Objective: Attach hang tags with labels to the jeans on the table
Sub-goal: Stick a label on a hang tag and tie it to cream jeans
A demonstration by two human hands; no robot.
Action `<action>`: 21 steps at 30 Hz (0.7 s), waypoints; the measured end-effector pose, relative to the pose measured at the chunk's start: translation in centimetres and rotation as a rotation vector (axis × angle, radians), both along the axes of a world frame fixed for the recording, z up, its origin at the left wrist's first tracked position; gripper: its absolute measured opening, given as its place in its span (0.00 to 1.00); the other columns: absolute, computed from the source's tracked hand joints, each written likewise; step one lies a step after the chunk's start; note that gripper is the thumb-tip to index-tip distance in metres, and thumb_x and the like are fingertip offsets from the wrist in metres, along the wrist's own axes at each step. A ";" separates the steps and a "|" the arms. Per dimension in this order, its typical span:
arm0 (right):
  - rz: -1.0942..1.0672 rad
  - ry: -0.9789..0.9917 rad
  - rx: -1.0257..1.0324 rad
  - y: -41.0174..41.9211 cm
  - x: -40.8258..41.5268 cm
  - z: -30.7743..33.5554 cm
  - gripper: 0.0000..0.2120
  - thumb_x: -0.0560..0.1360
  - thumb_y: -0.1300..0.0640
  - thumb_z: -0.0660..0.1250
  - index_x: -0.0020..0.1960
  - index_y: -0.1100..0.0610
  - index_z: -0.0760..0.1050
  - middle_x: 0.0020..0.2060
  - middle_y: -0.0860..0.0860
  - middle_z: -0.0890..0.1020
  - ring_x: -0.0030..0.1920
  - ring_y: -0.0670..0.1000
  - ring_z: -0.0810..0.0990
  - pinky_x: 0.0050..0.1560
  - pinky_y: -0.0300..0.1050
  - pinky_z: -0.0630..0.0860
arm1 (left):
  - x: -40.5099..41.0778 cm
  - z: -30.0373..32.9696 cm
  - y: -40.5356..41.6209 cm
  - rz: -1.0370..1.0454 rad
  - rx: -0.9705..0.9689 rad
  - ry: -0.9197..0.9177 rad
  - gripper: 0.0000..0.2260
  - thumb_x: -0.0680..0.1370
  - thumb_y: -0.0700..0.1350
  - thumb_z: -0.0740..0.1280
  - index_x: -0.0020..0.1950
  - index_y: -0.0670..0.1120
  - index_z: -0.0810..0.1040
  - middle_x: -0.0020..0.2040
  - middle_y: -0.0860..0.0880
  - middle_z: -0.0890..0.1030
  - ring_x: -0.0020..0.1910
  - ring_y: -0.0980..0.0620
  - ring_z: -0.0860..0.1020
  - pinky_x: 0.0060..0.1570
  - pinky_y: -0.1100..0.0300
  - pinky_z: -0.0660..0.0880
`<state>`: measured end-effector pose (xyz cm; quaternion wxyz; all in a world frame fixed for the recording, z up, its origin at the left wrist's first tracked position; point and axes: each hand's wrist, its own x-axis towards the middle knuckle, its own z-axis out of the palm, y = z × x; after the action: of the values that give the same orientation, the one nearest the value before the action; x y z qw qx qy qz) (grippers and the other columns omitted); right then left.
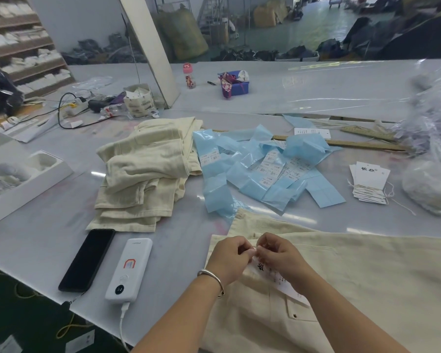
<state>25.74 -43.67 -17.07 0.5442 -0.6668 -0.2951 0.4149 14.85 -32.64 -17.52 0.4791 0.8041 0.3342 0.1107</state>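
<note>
A pair of cream jeans [367, 281] lies spread at the near edge of the table. On its waistband rests a white hang tag [271, 272] with black print. My left hand [229, 258] and my right hand [278, 253] meet fingertip to fingertip just above the tag, with curled fingers pinching something small at its top; the string itself is too small to see. A stack of hang tags [369, 182] with strings lies at the right. Blue label backing strips with white stickers [267, 166] are scattered mid-table. Folded cream jeans [143, 171] are piled to the left.
A black phone [87, 259] and a white power bank [129, 270] lie near the left front edge. A white box [23, 174] sits far left. Wooden rulers [362, 145] and clear plastic bags [433, 138] occupy the right. A blue basket [236, 84] stands at the back.
</note>
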 end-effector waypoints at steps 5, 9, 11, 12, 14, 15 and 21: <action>0.029 0.105 0.042 -0.3 0.2 0.1 0.04 0.77 0.67 0.64 0.44 0.63 0.72 0.35 0.57 0.72 0.36 0.54 0.65 0.35 0.42 0.63 | 0.1 0.5 0.1 -0.041 -0.018 0.027 0.08 0.77 0.39 0.68 0.38 0.48 0.77 0.31 0.54 0.76 0.31 0.57 0.73 0.41 0.60 0.74; 0.040 -0.018 0.002 -0.4 0.3 0.0 0.05 0.76 0.67 0.66 0.42 0.63 0.74 0.33 0.55 0.73 0.34 0.51 0.66 0.35 0.42 0.64 | 0.0 0.6 0.3 -0.078 0.073 0.086 0.06 0.76 0.40 0.68 0.39 0.48 0.78 0.32 0.55 0.76 0.35 0.54 0.74 0.43 0.60 0.74; 0.025 -0.177 -0.022 -0.2 0.1 -0.2 0.06 0.75 0.66 0.67 0.39 0.61 0.75 0.32 0.53 0.74 0.35 0.50 0.68 0.39 0.43 0.66 | 0.0 0.9 0.3 -0.083 0.151 0.126 0.05 0.76 0.43 0.69 0.40 0.49 0.79 0.33 0.56 0.76 0.36 0.55 0.74 0.43 0.61 0.73; 0.006 -0.242 -0.020 0.0 0.0 -0.2 0.06 0.74 0.66 0.67 0.39 0.61 0.74 0.32 0.53 0.74 0.35 0.49 0.69 0.39 0.42 0.67 | 0.0 1.0 0.2 -0.077 0.205 0.148 0.04 0.76 0.44 0.68 0.41 0.50 0.79 0.34 0.56 0.76 0.37 0.55 0.74 0.42 0.61 0.72; -0.042 -0.300 0.012 0.3 -0.2 -0.2 0.07 0.73 0.67 0.67 0.37 0.61 0.74 0.31 0.52 0.75 0.34 0.47 0.70 0.38 0.40 0.67 | 0.1 1.4 -0.3 -0.039 0.293 0.166 0.03 0.76 0.46 0.68 0.43 0.50 0.79 0.37 0.54 0.78 0.39 0.53 0.76 0.41 0.61 0.71; -0.061 -0.304 0.024 0.4 -0.3 -0.2 0.08 0.73 0.68 0.67 0.37 0.60 0.74 0.31 0.50 0.75 0.34 0.47 0.70 0.38 0.39 0.67 | 0.2 1.5 -0.5 -0.014 0.291 0.151 0.03 0.76 0.46 0.68 0.42 0.50 0.79 0.38 0.53 0.79 0.40 0.52 0.77 0.41 0.60 0.72; -0.081 0.032 0.079 0.1 -0.3 -0.1 0.06 0.76 0.67 0.65 0.41 0.64 0.73 0.34 0.57 0.74 0.36 0.51 0.70 0.37 0.42 0.67 | 0.3 1.6 -0.3 0.048 -0.069 0.017 0.14 0.76 0.39 0.67 0.33 0.52 0.74 0.30 0.55 0.77 0.29 0.59 0.74 0.41 0.60 0.75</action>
<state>25.48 -43.58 -17.20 0.5912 -0.6494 -0.2752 0.3910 15.11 -32.91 -15.88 0.5010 0.7796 0.3610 0.1037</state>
